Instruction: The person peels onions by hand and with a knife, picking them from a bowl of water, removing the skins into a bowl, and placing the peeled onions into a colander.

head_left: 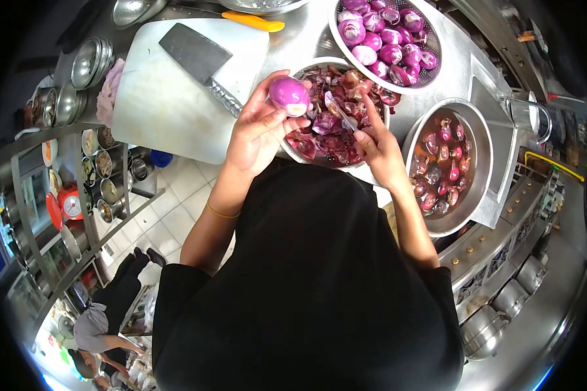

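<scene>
My left hand (257,130) holds up a peeled purple onion (288,95) between thumb and fingers. The onion's pale cut end faces me. My right hand (379,153) is closed on what looks like a small knife (343,112). Its thin, shiny blade points up and left, while the handle is mostly hidden in the hand. Both hands are above a steel bowl (292,151) heaped with dry onion skins (325,124). The right index finger stretches out over the skins.
A colander (437,39) of peeled onions stands at the back right. Onions soak in a steel basin (479,189) on the right. A cleaver (195,51) lies on the white cutting board (156,111), near a yellow-handled tool (253,21). Another person (101,319) works at lower left.
</scene>
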`<state>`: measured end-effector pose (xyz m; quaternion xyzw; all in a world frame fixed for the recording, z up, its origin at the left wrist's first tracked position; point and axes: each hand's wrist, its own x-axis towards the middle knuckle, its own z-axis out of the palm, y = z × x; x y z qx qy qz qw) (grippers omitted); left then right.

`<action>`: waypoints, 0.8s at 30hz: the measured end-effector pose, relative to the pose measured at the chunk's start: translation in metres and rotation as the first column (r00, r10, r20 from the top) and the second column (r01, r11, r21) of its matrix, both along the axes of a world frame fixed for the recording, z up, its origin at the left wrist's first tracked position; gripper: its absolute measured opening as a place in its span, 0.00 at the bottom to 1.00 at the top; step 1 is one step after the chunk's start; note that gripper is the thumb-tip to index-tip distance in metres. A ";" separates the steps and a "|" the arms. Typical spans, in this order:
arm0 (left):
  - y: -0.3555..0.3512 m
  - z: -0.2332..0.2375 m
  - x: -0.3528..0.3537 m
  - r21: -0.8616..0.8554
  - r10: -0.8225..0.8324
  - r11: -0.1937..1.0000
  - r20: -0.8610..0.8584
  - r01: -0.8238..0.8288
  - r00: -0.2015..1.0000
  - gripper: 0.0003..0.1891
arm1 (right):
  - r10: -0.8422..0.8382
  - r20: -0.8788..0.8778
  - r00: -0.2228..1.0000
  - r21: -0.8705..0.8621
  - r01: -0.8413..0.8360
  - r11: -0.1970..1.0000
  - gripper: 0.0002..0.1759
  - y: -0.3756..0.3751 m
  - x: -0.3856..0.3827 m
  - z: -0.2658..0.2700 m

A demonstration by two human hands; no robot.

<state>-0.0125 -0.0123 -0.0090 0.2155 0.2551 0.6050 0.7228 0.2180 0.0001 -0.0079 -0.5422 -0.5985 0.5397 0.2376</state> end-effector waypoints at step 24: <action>0.261 -0.056 0.114 0.369 0.284 0.904 -0.895 0.216 0.343 0.28 | -0.904 -0.154 0.399 0.261 0.899 0.352 0.19 -0.150 0.203 0.015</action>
